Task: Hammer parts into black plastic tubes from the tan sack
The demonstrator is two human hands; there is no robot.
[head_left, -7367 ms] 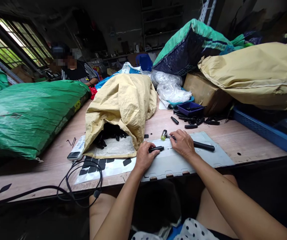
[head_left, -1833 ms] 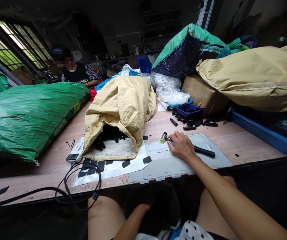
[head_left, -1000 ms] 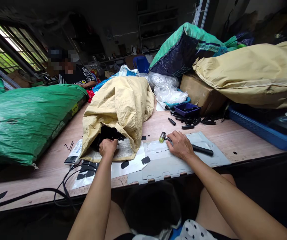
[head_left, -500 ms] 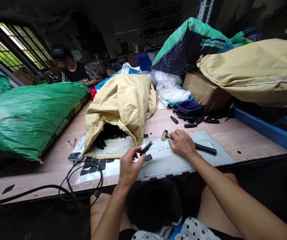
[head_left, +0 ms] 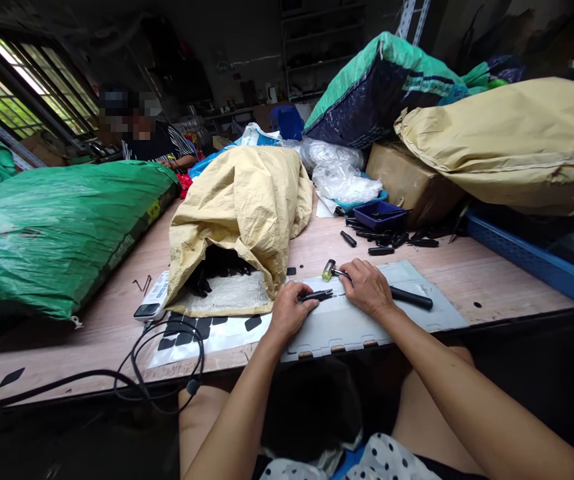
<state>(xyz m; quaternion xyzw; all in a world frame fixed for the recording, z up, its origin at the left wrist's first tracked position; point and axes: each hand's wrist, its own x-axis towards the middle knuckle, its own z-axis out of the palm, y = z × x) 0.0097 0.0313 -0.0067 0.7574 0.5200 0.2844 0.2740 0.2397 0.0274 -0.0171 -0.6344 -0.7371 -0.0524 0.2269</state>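
My left hand (head_left: 291, 312) is closed on a slim black handle-like piece (head_left: 319, 295), which lies low over the grey board (head_left: 367, 321) with its narrow end pointing right. My right hand (head_left: 368, 285) is closed around the shaft of a hammer (head_left: 411, 297). The hammer has a clear yellowish face on its head and a black grip, and it lies across the board. Part of its shaft is hidden under my fingers. A yellow sack (head_left: 239, 193) with its mouth toward me stands left of the board, with dark pieces inside.
Several similar black pieces (head_left: 381, 251) lie by a small purple tray (head_left: 379, 217). A sheet of black stickers (head_left: 187, 333), a white device (head_left: 151, 300) and a looped cable (head_left: 159, 363) are at front left. A green sack (head_left: 61, 233) and a blue basket (head_left: 531, 257) flank the table. A co-worker (head_left: 154, 143) sits beyond.
My left hand has moved right and down to the board with the black piece, which now lies nearly flat. My right hand stays on the hammer.
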